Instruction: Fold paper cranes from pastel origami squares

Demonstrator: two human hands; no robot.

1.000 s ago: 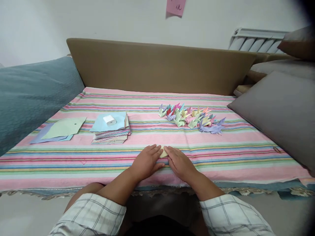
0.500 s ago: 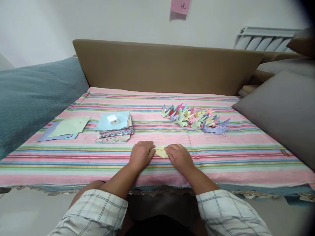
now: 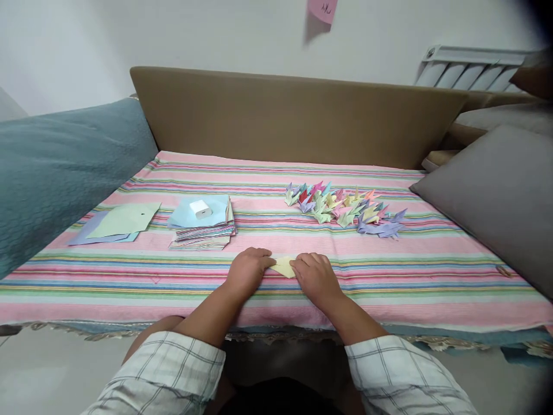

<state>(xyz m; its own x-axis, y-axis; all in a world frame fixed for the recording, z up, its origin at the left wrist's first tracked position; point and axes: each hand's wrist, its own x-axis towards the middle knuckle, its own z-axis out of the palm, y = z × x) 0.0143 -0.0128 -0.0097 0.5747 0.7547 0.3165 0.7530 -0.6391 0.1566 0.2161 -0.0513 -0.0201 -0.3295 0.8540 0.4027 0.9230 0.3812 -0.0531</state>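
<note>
Folded pale-yellow paper (image 3: 283,266) lies betw. person's L hand (image 3: 247,272) and R hand (image 3: 317,280), at L's 3 o'clock, R's 9, long axis approx. 9-to-3; both hands nearly closed, fingertips gripping opp. ends, neither clearly nearer

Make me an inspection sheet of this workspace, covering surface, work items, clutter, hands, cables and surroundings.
Surface: striped cloth, lightly creased.
Job's things: small yellow paper, folded, between the hands; folded paper birds in a group beyond the right hand; paper stack and loose sheets to the left.
Clutter: white block on the stack; small brown item at far right, too small to identify.
Hands: left hand and right hand hold opposite ends of the yellow paper.
Cables: nothing seen.
Surroundings: brown backrest, grey pillow, radiator, pink note on the wall.
</note>
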